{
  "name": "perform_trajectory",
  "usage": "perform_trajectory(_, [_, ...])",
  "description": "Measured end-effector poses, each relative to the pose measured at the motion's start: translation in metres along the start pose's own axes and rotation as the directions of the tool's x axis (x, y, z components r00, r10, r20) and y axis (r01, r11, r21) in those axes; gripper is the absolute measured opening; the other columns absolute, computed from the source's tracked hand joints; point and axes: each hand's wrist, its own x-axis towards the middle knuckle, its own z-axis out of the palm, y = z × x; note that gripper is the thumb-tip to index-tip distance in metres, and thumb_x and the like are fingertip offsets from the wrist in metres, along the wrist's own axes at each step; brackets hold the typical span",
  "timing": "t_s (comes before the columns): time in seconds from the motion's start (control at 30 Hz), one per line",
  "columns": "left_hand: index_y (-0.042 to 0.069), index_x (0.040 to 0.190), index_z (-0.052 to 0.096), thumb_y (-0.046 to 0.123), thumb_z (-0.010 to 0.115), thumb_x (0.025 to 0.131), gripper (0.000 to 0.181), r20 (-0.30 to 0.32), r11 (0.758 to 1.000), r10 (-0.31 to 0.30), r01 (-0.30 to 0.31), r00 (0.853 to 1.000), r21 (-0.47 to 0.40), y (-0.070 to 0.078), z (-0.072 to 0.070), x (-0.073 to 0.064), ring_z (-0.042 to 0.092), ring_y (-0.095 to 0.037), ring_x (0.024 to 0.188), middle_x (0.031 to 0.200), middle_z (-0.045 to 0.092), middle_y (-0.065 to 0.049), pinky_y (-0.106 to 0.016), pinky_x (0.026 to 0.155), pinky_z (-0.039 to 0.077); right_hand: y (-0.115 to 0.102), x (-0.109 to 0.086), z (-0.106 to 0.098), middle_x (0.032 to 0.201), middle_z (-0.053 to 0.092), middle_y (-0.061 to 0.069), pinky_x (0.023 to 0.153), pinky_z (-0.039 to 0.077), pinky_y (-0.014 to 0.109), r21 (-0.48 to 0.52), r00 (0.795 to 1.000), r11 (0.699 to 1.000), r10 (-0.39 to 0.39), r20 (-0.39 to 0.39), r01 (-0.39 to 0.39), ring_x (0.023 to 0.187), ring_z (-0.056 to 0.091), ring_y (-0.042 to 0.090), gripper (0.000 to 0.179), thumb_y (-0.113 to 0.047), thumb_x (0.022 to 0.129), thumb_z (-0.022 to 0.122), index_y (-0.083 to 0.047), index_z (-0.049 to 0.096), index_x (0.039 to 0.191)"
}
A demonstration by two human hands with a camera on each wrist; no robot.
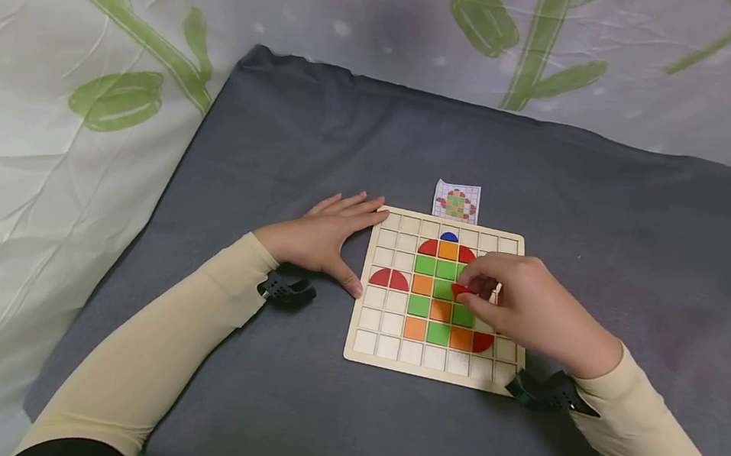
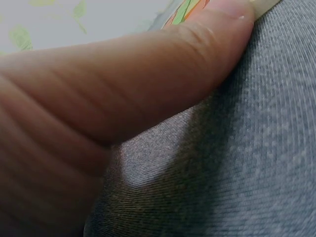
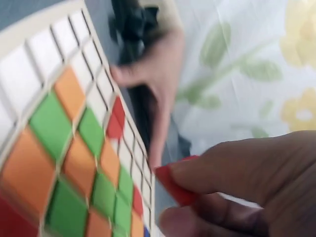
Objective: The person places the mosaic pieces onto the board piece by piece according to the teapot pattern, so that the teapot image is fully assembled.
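A wooden grid board lies flat on the cloth, its squares partly filled with green, orange, red and blue pieces. My left hand rests at the board's left edge, fingers spread, thumb tip touching the rim; the left wrist view shows that thumb close up. Above the board's right half, my right hand pinches a red piece between thumb and fingers. The piece's full outline is partly covered by the fingers. Two red quarter-round pieces sit side by side near the left edge. The right hand hides several squares.
A small printed pattern card lies against the board's far edge. Grey cloth covers the table. A pale curtain with green leaves hangs behind and to the left. Dark wrist straps are on both forearms.
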Motion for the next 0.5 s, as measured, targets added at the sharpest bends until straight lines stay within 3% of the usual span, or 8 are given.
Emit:
perform_trajectory(0.3, [0.020, 0.170, 0.020, 0.063, 0.093, 0.069, 0.132, 0.005, 1.000, -0.011, 0.011, 1.000, 0.010, 0.002, 0.000, 0.001, -0.004, -0.021, 0.164, 0.178, 0.005, 0.004, -0.046, 0.130, -0.008, -0.022, 0.027, 0.039, 0.088, 0.070, -0.003, 0.067, 0.054, 0.024, -0.002, 0.987, 0.987, -0.159, -0.036, 0.159, 0.076, 0.060, 0.009, 0.010, -0.001, 0.089, 0.080, -0.008, 0.081, 0.096])
perform_trajectory(0.5, [0.020, 0.170, 0.020, 0.063, 0.093, 0.068, 0.133, 0.006, 1.000, -0.015, 0.015, 1.000, 0.012, 0.002, 0.000, 0.001, -0.004, -0.021, 0.164, 0.178, 0.005, 0.004, -0.045, 0.130, -0.008, -0.028, 0.033, 0.061, 0.082, 0.067, 0.000, 0.063, 0.054, 0.021, -0.029, 0.981, 0.982, -0.190, -0.047, 0.188, 0.070, 0.062, 0.010, 0.006, 0.000, 0.087, 0.081, -0.005, 0.081, 0.090])
